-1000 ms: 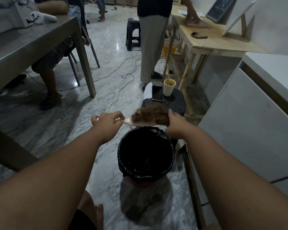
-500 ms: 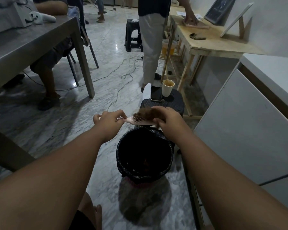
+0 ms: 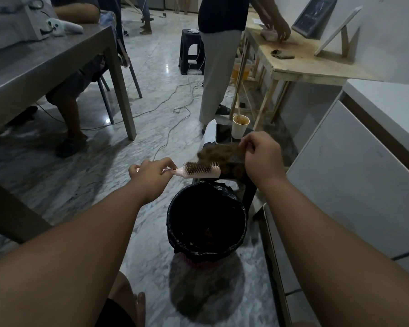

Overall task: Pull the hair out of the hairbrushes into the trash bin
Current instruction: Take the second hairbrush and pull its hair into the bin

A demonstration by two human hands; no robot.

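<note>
1. Left hand [image 3: 151, 172] grips the pink hairbrush [image 3: 200, 171] handle, steady over the far rim of the trash bin [image 3: 171, 223].
2. Right hand [image 3: 261, 156] pinches the hair clump [image 3: 219, 153], peeling it free to drop in.

One pink hairbrush [image 3: 202, 171], one clump of brown hair [image 3: 216, 153], one trash bin [image 3: 172, 217], one paper cup [image 3: 239, 128], two black stools [image 3: 191, 53].

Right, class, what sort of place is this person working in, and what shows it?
Probably a shared workroom or workshop: a rough wooden bench, loose cables trailing over the floor, and other people at the bench and a grey table.
</note>
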